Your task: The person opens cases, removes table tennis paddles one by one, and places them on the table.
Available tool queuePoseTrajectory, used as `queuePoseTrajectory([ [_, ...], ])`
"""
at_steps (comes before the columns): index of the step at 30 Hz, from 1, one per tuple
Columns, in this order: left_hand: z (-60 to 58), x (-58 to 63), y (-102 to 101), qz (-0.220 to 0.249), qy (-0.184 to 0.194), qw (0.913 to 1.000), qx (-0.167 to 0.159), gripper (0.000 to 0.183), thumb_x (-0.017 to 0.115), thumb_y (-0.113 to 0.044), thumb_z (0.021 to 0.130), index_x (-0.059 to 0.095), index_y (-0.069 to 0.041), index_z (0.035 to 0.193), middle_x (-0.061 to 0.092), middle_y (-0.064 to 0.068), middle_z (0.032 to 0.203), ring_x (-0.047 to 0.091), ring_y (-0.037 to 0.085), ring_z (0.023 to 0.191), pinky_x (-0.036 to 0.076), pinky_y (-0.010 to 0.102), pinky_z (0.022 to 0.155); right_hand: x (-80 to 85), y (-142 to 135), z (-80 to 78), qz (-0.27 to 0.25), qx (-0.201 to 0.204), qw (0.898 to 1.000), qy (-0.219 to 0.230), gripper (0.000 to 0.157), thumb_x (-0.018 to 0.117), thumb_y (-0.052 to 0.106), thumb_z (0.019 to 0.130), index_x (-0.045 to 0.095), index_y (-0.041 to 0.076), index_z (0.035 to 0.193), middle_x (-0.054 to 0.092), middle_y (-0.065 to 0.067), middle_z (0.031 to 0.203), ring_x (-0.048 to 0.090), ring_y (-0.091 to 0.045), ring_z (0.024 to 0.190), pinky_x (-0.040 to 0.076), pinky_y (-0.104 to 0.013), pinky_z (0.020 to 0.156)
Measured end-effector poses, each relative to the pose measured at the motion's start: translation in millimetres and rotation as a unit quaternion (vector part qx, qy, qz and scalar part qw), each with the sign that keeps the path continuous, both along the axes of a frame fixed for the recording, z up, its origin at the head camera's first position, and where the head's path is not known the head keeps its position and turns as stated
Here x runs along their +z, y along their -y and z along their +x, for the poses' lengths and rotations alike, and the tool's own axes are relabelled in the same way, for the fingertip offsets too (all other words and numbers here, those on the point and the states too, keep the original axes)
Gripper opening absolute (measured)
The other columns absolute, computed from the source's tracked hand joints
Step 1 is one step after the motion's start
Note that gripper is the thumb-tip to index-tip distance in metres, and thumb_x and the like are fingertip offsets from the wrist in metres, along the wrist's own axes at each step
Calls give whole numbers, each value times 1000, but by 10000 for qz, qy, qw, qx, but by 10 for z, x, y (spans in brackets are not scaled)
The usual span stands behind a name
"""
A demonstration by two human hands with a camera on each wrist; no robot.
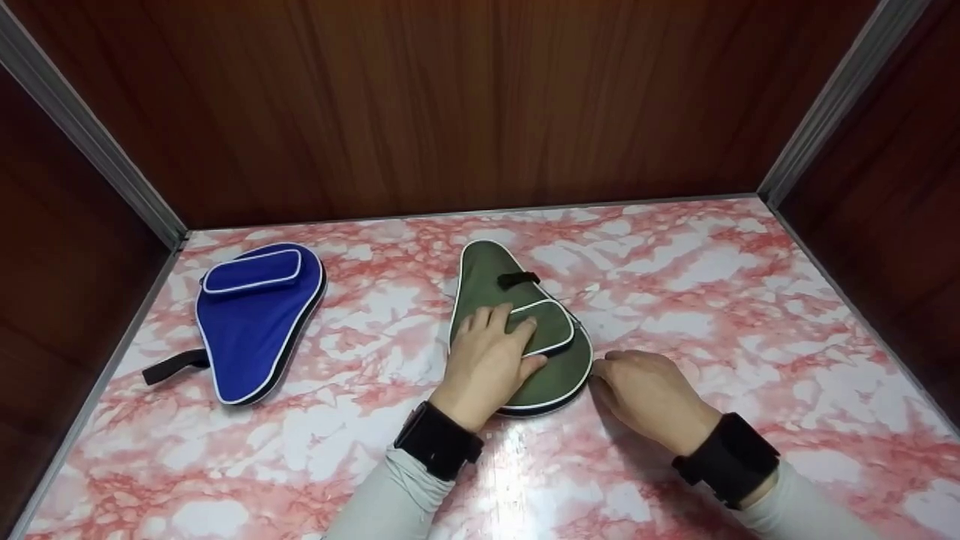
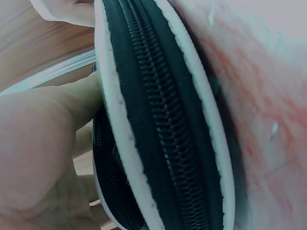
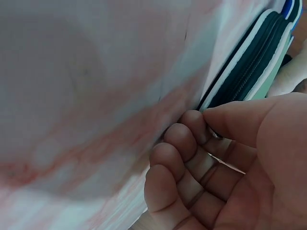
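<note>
A green table tennis paddle case (image 1: 484, 274) with white piping lies on the table, narrow end away from me. Across its front pocket and body rests my left hand (image 1: 484, 364), fingers spread. My right hand (image 1: 649, 390) is at the case's right edge, its thumb and index finger pinching the zipper pull there. The fingers cover most of the pull; a small metallic glint shows between them in the right wrist view. Along the near side, the black zipper (image 2: 165, 120) has its teeth meshed in the left wrist view.
To the left lies a blue paddle case (image 1: 247, 337) with a black strap (image 1: 172, 366), wide end away from me. Red-and-white marbled tabletop (image 1: 712, 300) surrounds both cases. Dark wooden panels (image 1: 480, 112) with grey metal edging stand behind and on both sides.
</note>
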State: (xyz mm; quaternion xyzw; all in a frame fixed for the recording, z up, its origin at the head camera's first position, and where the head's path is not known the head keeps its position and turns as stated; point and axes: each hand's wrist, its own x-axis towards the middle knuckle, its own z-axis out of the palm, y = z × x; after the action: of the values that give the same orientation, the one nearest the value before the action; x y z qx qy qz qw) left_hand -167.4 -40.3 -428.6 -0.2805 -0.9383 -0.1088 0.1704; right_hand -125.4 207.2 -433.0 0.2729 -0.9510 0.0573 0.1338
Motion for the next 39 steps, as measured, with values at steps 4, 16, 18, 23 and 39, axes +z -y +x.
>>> queuePoseTrajectory([
  [4, 1, -7, 9, 54, 10, 10000, -9, 56, 77, -52, 99, 75, -15, 142, 66, 19, 140, 61, 38, 126, 49, 52, 108, -5, 35, 44, 2, 116, 9999, -117, 27, 81, 8, 94, 64, 19, 77, 60, 1, 67, 67, -24, 67, 55, -45, 61],
  [16, -9, -8, 1, 6, 27, 10000, 10, 55, 77, -51, 100, 75, -15, 142, 66, 19, 140, 60, 37, 126, 49, 51, 109, -1, 91, 94, -60, 333, 9992, 195, 19, 81, 14, 98, 68, 20, 85, 69, 2, 75, 73, -28, 77, 58, -50, 67],
  [18, -9, -9, 1, -9, 25, 10000, 18, 56, 76, -52, 100, 75, -15, 142, 66, 19, 140, 60, 37, 126, 49, 51, 109, -2, 104, 103, -107, 355, 9990, 246, 20, 81, 14, 98, 68, 20, 84, 69, 3, 76, 73, -27, 76, 58, -49, 67],
  [23, -5, -4, 6, 13, -10, 10000, 11, 57, 77, -52, 100, 75, -15, 142, 66, 19, 140, 60, 37, 126, 49, 51, 109, -6, 135, 130, -175, 416, 9987, 226, 18, 81, 15, 99, 70, 20, 85, 70, 3, 77, 73, -26, 78, 58, -48, 66],
  [39, 2, 6, -18, -155, -178, 9993, 305, 60, 78, -58, 96, 78, -14, 137, 65, 16, 140, 60, 36, 116, 50, 48, 92, 9, 86, 60, 51, -241, 9992, 305, 33, 79, 18, 101, 60, 22, 74, 62, 1, 67, 70, -28, 67, 54, -49, 57],
])
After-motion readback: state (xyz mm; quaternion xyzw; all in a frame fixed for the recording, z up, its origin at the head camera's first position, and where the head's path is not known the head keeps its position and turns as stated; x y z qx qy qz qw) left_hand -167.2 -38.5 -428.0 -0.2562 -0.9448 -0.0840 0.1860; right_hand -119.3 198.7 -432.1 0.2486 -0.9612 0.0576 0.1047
